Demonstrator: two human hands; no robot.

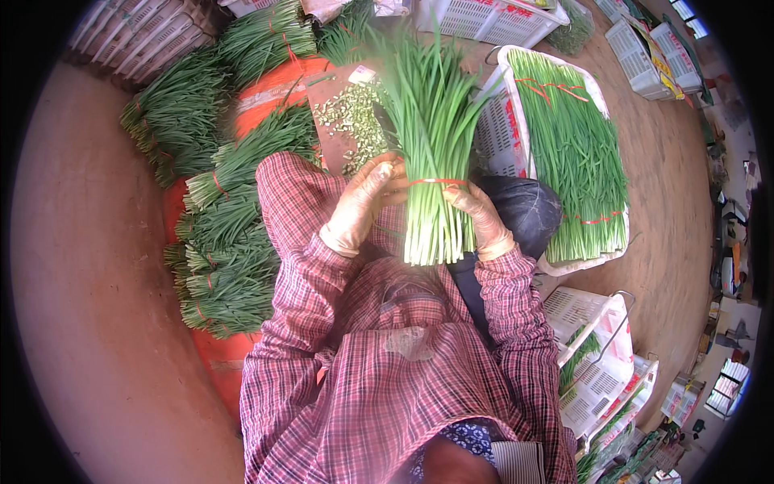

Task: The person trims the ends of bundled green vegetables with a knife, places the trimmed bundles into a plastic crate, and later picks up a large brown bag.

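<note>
A bundle of garlic chives [435, 133] stands before me, its pale cut ends toward my lap and its green leaves pointing away. Around its lower part runs a red tie [438, 181]. My right hand [484, 218], in a pale thin glove, grips the bundle's right side, thumb near the tie. On the left side, my left hand [372, 196], gloved too, has its fingers against the stems by the tie; the fingertips are partly hidden, so its grip is unclear. Beyond it lie chopped pale stem ends [357, 121] on a brown board [329, 97].
Several tied chive bundles [236, 278] lie on orange sheeting [227, 354] to my left. At right stands a white plastic crate [505, 121] filled with chives [568, 151]. More white crates [595, 363] sit lower right, and stacked crates [145, 36] rise at upper left.
</note>
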